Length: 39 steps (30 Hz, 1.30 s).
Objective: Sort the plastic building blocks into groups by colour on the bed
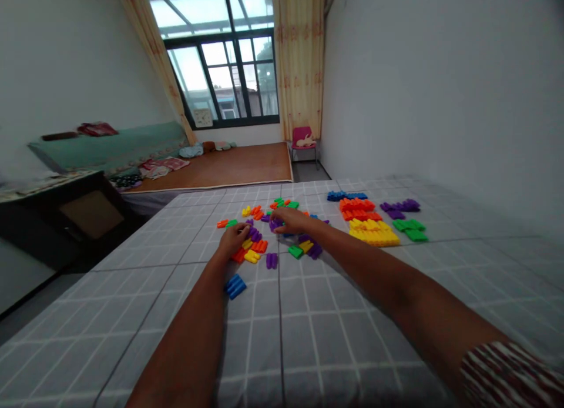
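My left hand (234, 240) rests at the left side of a loose pile of coloured plastic blocks, its fingers curled beside a purple block (254, 234). What it holds, if anything, is too small to tell. My right hand (287, 220) reaches into the back of the pile, fingers bent down over a purple block (275, 224). Around the hands lie orange blocks (259, 246), a yellow block (252, 256), a green block (295, 251) and another purple block (272, 260). A blue block (235, 286) lies nearer, beside my left forearm.
Sorted groups stand at the right: blue blocks (346, 196), orange blocks (358, 209), yellow blocks (374, 233), purple blocks (400, 207) and green blocks (411, 229). A checked grey cloth (185, 314) covers the surface. Beyond are a bed (242, 164) and a pink chair (302, 136).
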Each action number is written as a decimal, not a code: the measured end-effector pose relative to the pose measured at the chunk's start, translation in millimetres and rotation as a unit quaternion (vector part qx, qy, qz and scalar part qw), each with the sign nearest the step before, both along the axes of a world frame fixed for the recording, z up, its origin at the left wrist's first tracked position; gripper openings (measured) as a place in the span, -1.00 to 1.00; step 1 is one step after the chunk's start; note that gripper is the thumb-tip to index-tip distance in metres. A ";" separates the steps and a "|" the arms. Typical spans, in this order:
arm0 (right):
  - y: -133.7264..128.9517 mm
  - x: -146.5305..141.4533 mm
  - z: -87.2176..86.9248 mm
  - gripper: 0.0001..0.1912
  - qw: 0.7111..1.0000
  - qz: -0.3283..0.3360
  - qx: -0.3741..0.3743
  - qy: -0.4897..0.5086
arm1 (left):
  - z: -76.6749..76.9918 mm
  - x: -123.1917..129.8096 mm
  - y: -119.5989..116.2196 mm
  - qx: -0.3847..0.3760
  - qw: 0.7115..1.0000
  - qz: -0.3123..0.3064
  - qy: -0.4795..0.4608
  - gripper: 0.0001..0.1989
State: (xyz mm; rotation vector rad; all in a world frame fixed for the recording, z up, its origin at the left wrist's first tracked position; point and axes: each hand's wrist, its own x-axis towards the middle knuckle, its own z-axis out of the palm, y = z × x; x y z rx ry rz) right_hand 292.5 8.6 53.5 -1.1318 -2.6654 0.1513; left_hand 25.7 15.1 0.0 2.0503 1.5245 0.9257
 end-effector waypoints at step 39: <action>-50.0 393.0 -19.8 -0.78 0.819 -0.563 -0.104 -0.032 | 6.2 -5.0 4.5 -0.026 0.997 0.037 0.064 -0.49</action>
